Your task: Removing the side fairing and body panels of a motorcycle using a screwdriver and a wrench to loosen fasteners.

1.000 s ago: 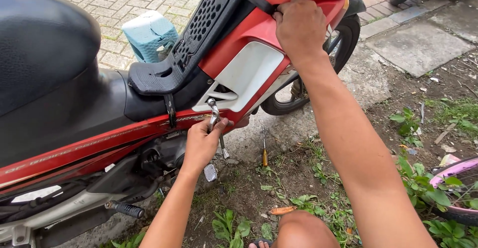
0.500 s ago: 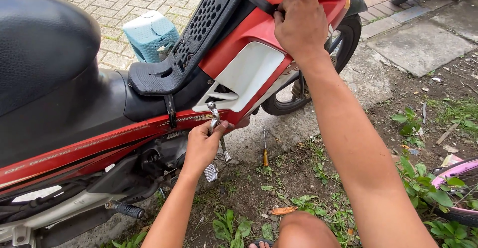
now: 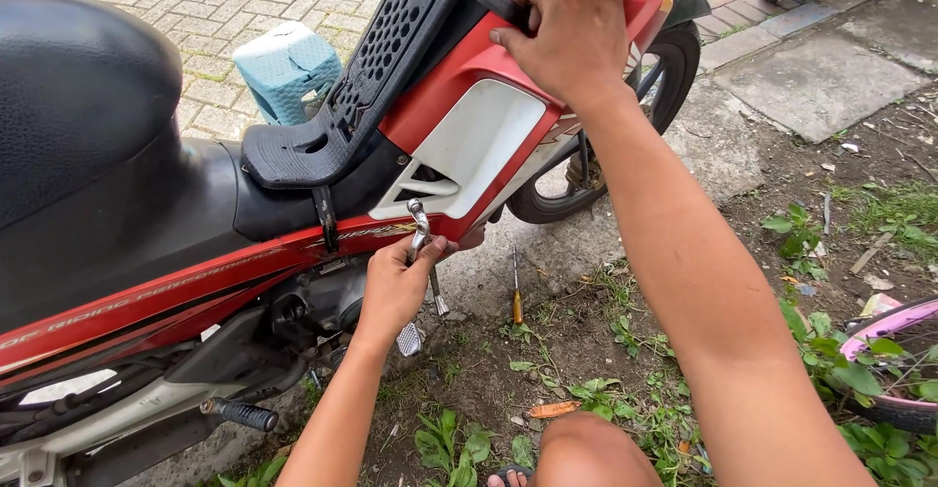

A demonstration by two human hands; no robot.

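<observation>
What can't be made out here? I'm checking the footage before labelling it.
- Head view: the metal tool in the left hand; its tip is hidden by the red and white side panel, so what it touches cannot be told.
- The right hand covers the panel's top edge.
- The pink wheel is cut off by the right edge.
- The screwdriver tip is too small to tell.

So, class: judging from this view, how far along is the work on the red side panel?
Nothing looks finished: the red side panel sits on the motorcycle. In hand: the left hand works a metal wrench at its lower edge, the right hand steadies its top. A screwdriver lies unused.
</observation>
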